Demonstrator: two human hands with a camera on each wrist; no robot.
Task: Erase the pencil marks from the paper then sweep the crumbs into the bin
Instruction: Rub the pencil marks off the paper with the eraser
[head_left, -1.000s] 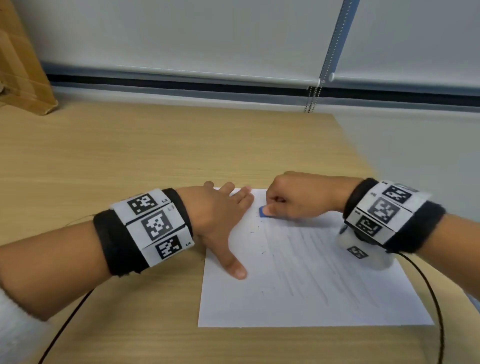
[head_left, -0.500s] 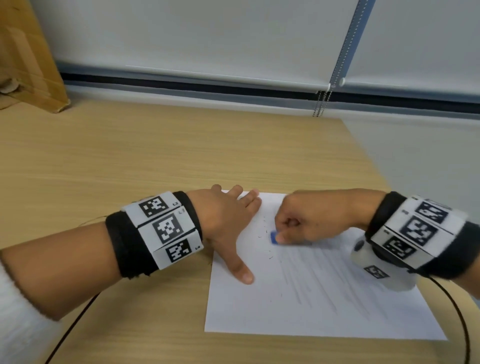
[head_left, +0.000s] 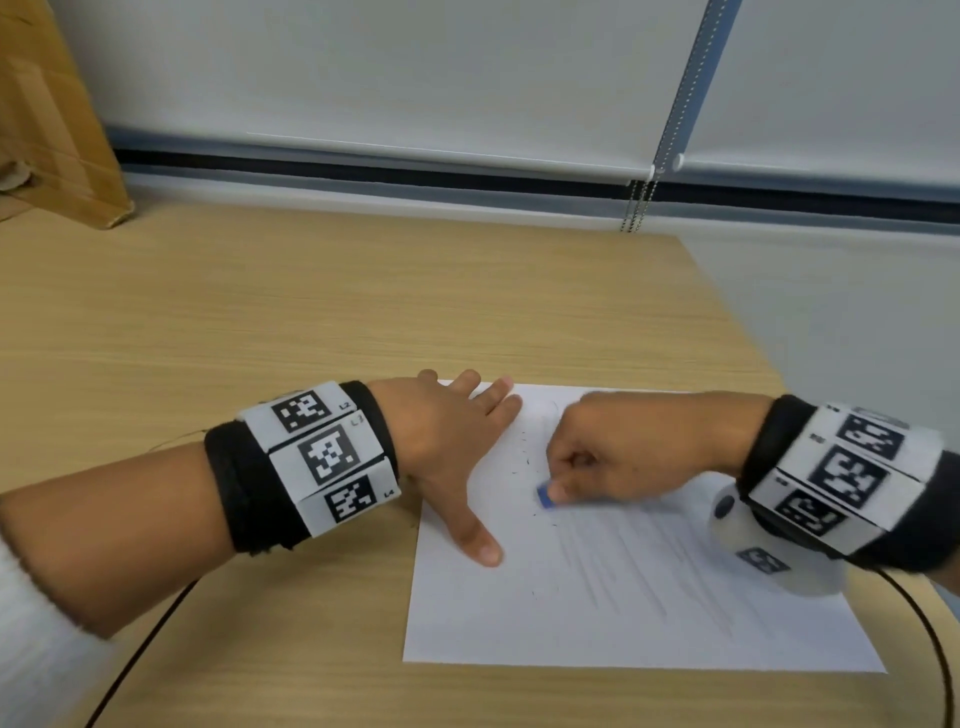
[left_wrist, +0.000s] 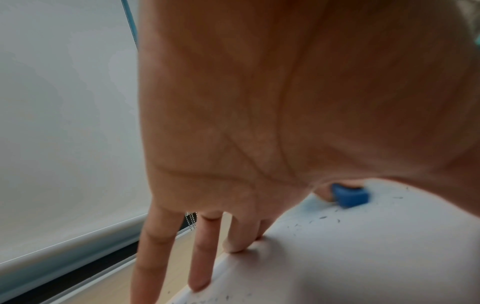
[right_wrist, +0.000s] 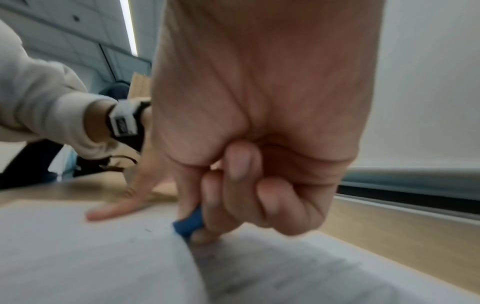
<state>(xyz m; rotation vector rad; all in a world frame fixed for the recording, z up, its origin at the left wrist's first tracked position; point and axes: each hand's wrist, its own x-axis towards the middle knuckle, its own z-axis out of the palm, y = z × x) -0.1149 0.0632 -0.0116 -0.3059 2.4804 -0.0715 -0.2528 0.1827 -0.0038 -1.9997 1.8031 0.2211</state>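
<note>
Two hands: right hand grip pinching blue eraser on paper.

You hold a blue eraser on white paper with grey pencil strokes and dark crumbs. The table is light wood; your wristbands are black with black-and-white square codes.

The right hand, pinching the blue eraser, has drawn it back along the paper, from near the far edge a second ago toward the person and onto the top of the pencil marks. More dark crumbs lie scattered beside it.
</note>
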